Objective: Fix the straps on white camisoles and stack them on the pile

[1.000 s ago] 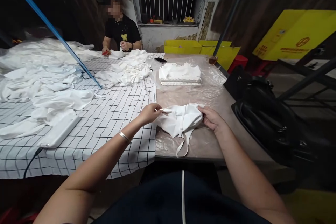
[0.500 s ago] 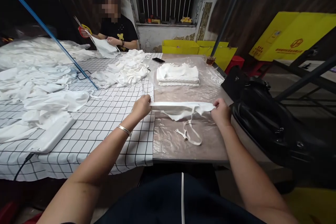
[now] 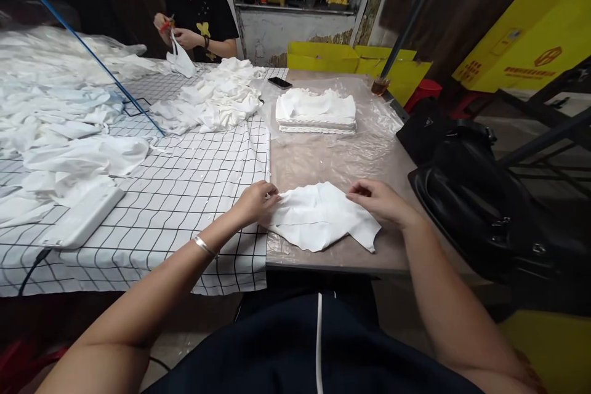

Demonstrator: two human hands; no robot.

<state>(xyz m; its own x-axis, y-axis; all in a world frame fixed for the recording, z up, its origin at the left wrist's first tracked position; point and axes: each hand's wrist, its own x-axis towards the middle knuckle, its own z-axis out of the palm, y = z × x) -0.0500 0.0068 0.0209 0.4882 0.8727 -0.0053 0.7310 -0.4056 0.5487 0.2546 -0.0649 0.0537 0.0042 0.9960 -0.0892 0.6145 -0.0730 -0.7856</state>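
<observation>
While the white garment (image 3: 321,215) lies flat on the plastic-covered table (image 3: 332,160) near its front edge, the left hand (image 3: 253,202) pinches its left edge and the right hand (image 3: 378,202) rests on its right side, fingers loosely curled. A folded stack (image 3: 316,114) sits farther back.

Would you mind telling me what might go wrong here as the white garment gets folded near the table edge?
The white garment lies flat close to the table's front edge, with the left hand and right hand pressing it; a corner could slip over the edge. The plastic sheet under it looks wrinkled and may shift, spoiling the fold. The black bag crowds the right hand's side and could snag the cloth.
</observation>
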